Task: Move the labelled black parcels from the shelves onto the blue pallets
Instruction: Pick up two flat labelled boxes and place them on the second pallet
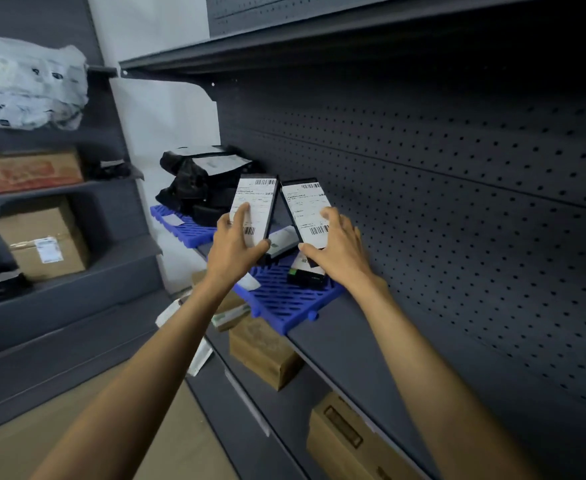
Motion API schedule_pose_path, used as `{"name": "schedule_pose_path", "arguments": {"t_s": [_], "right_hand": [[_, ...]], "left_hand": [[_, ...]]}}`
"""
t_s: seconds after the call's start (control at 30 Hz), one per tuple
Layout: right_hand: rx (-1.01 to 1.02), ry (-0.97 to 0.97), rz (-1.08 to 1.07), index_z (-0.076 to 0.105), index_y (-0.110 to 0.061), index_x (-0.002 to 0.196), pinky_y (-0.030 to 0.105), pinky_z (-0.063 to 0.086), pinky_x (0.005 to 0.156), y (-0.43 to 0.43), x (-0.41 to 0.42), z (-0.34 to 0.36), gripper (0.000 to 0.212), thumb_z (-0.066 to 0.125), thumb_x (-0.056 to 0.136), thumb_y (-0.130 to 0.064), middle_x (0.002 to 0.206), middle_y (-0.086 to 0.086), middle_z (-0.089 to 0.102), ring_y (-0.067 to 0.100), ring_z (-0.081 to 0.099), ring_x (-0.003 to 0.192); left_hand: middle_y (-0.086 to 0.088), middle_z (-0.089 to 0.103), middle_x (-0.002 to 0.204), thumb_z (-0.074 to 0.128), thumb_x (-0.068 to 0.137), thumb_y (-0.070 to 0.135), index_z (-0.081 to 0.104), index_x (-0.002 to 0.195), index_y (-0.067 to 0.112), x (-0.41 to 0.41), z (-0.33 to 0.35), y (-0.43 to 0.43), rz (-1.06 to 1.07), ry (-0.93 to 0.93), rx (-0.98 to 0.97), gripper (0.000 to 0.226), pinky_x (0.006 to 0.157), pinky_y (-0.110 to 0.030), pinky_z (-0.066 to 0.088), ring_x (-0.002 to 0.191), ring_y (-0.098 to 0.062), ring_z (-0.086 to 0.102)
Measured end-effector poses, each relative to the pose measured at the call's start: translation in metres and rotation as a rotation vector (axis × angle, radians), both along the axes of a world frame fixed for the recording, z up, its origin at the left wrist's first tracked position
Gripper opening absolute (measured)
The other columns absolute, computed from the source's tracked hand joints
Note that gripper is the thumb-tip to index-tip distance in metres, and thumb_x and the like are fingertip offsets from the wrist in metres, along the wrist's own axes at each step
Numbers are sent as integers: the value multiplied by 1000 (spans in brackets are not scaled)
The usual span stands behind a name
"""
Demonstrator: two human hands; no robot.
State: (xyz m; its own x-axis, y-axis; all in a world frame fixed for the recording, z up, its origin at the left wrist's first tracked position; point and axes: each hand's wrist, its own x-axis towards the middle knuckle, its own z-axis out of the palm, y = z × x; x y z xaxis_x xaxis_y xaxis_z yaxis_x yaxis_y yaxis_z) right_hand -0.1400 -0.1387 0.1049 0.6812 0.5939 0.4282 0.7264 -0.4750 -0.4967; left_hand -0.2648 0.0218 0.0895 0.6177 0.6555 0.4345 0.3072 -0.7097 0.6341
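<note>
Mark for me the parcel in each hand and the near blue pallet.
Left-hand parcel (255,202), head view: on its white label.
Right-hand parcel (307,209), head view: on its white label.
Near blue pallet (284,303), head view: on its bare slatted top, near the front edge.

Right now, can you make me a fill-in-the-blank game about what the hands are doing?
1. Each hand holds one black ____ with a white label.
2. The left hand and right hand hold them above a pallet coloured ____.
3. The pallet lies on a grey ____.
4. The wall behind it is full of small ____.

Missing words: parcel; blue; shelf; holes.
</note>
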Motion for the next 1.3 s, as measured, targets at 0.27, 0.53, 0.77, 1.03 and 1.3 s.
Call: {"name": "schedule_pose_path", "arguments": {"t_s": [0.27, 0.53, 0.77, 1.03, 1.3], "right_hand": [[-56, 62, -156, 35, -20, 118, 38, 43, 80, 54, 51, -20, 57, 65, 83, -53, 127, 8, 48, 29, 45, 117], [-146, 192, -320, 37, -16, 124, 42, 47, 86, 113, 62, -47, 58, 60, 86, -53, 131, 11, 49, 32, 46, 120], [-76, 175, -447, 44, -14, 121, 40, 51, 71, 137, 53, -71, 38, 57, 94, -38, 126, 10, 55, 31, 53, 109], [4, 226, -482, 44, -22, 126, 38, 51, 81, 129, 46, -78, 43, 58, 93, -46, 131, 0, 55, 21, 53, 113], [-264, 174, -412, 22, -23, 153, 43, 25, 115, 145, 30, -81, 83, 59, 87, -58, 163, 2, 14, 27, 15, 147]], "left_hand": [[-15, 20, 155, 67, 85, 47, 23, 151, 28, 94, -17, 60, -169, 136, -50, 82, 102, -52, 42, 134, -40, 37], [-16, 11, 161, 64, 85, 51, 22, 153, 22, 147, -32, 113, -396, 293, -39, 86, 113, -51, 31, 147, -37, 15], [-9, 15, 161, 57, 90, 50, 32, 150, 29, 162, -44, 129, -519, 350, 118, 68, 106, -50, 35, 140, -40, 24], [-3, 36, 153, 56, 91, 49, 46, 142, 29, 173, -43, 135, -621, 300, 167, 56, 105, -48, 39, 136, -35, 33], [0, 40, 150, 51, 93, 52, 46, 142, 29, 157, -50, 151, -613, 253, 127, 54, 101, -49, 41, 133, -35, 36]]}}
